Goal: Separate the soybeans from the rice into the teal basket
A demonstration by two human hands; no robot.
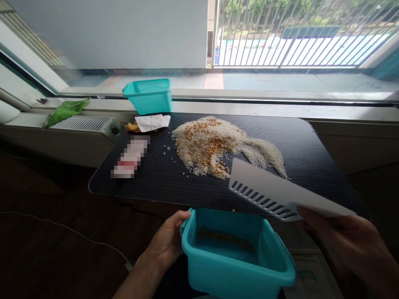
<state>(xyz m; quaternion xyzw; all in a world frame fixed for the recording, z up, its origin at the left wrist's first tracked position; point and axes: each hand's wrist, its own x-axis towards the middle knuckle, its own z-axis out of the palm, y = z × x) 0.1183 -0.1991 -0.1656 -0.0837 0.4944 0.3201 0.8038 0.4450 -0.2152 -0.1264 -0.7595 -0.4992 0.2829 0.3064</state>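
Note:
My left hand grips the left rim of a turquoise plastic bin just below the table's front edge. A band of small round grains lies on the bin's floor. In my right hand is a white flat plastic scraper with a row of slots along one edge, held tilted over the table's front edge. Beyond its far tip spreads a heap of white rice mixed with yellow-orange soybeans. One loose bean rests by the table's front edge.
A second turquoise bin stands at the table's back left, near the window. White paper lies over something yellow, with a blurred-out item in front. A green cloth drapes on the radiator. A white cable runs at lower left.

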